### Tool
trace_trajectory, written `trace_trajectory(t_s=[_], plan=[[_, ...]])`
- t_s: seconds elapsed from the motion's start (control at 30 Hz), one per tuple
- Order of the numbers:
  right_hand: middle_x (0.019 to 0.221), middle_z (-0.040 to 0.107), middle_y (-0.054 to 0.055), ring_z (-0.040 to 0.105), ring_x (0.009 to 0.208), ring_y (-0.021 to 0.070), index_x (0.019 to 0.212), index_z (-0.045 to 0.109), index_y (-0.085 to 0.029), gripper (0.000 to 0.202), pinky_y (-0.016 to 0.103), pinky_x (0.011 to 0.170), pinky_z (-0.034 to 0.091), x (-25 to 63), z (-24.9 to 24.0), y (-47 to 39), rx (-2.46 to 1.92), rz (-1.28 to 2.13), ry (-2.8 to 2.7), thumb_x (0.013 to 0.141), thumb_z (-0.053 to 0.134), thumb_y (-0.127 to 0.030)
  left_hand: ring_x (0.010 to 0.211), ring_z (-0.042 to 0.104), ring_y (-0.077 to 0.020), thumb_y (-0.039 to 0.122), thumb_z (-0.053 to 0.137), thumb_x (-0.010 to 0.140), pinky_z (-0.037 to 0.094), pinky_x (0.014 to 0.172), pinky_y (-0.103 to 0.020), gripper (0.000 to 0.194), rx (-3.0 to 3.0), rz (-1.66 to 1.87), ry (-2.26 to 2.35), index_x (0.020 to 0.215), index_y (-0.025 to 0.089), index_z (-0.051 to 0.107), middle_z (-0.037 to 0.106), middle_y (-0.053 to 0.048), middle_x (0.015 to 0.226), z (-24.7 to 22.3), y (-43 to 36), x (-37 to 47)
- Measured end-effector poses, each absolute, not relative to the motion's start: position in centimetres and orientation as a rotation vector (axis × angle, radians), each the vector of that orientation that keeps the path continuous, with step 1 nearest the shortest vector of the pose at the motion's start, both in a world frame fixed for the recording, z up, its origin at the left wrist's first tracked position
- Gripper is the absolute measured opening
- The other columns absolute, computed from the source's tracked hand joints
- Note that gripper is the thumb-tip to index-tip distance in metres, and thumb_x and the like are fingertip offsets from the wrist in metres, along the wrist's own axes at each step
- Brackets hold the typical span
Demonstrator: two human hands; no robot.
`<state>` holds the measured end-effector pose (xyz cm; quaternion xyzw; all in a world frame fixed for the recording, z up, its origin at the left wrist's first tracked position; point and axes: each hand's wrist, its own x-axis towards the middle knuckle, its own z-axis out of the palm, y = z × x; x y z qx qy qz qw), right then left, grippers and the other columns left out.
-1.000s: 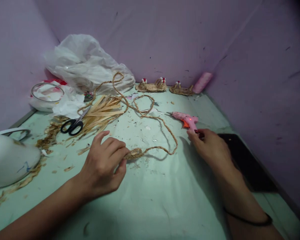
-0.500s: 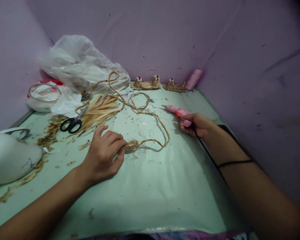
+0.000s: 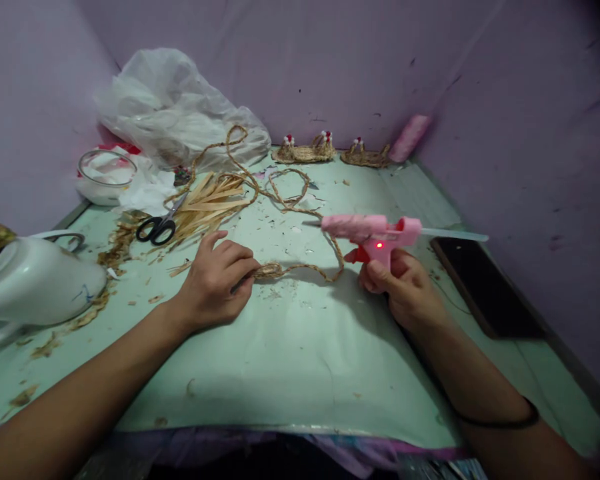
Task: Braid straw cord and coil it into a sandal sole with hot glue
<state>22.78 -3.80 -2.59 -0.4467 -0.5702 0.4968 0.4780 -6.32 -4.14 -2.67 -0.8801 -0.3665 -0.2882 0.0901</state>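
Observation:
My left hand (image 3: 220, 280) rests at the middle of the pale green table, its fingertips pinching the coiled end of a braided straw cord (image 3: 269, 271). From there the cord runs right, then loops back toward a plastic bag. My right hand (image 3: 403, 283) grips a pink glue gun (image 3: 363, 228) by its handle, raised above the table. Its nozzle points left, a red light glows on its side and a clear glue stick (image 3: 455, 234) sticks out of the back.
Black-handled scissors (image 3: 156, 230) lie on straw strips (image 3: 215, 200) at left. A white pitcher (image 3: 45, 283) lies far left, near a glass bowl (image 3: 107, 180). Small woven pieces (image 3: 305, 154) stand by the wall. A phone (image 3: 490, 287) lies at right.
My right hand has lifted and turned the glue gun, which now shows side-on, with its glue stick visible. The view has shifted slightly, uncovering the phone. My left hand still holds the cord.

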Motion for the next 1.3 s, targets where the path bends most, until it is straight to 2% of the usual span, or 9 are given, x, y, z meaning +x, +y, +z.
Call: trace_trajectory(t_s=[0.1, 0.37, 0.8, 1.3], plan=[[0.06, 0.058, -0.001, 0.045, 0.049, 0.0117, 0.071, 0.064, -0.019, 0.014, 0.024, 0.045, 0.034, 22.9, -2.61, -3.86, -1.19, 1.151, -1.632, 0.076, 0.063, -0.032, 0.077, 0.06, -0.0169, 0.012, 0.057, 0.074, 0.038, 0.096, -0.048, 0.014, -2.602, -0.853, -1.101, 0.087, 0.017, 0.061, 0.065, -0.004, 0.083, -2.52, -4.05, -6.45], [0.069, 0.063, 0.002, 0.053, 0.057, 0.0149, 0.084, 0.07, -0.019, 0.019, 0.025, 0.048, 0.038, 22.52, -2.54, -3.99, -1.203, 1.159, -1.736, 0.077, 0.061, -0.034, 0.077, 0.06, -0.0168, 0.011, 0.058, 0.074, 0.036, 0.097, -0.049, 0.015, -2.622, -0.812, -1.087, 0.088, 0.016, 0.062, 0.064, -0.004, 0.083, -2.58, -3.83, -6.58], [0.055, 0.05, -0.001, 0.04, 0.047, 0.0106, 0.076, 0.066, -0.016, 0.026, 0.023, 0.041, 0.031, 22.23, -2.4, -4.17, -1.263, 1.217, -1.775, 0.076, 0.06, -0.041, 0.079, 0.06, -0.0189, 0.007, 0.056, 0.074, 0.037, 0.096, -0.052, 0.019, -2.511, -0.723, -0.803, 0.091, 0.014, 0.062, 0.068, -0.006, 0.082, -2.4, -4.29, -5.95], [0.054, 0.044, -0.003, 0.036, 0.046, 0.0098, 0.072, 0.063, -0.016, 0.031, 0.022, 0.039, 0.027, 22.3, -2.4, -4.14, -1.29, 1.285, -1.751, 0.075, 0.061, -0.047, 0.077, 0.061, -0.0184, 0.01, 0.056, 0.077, 0.038, 0.095, -0.052, 0.014, -2.485, -0.715, -0.788, 0.088, 0.015, 0.062, 0.069, -0.005, 0.081, -2.41, -4.24, -5.77]])
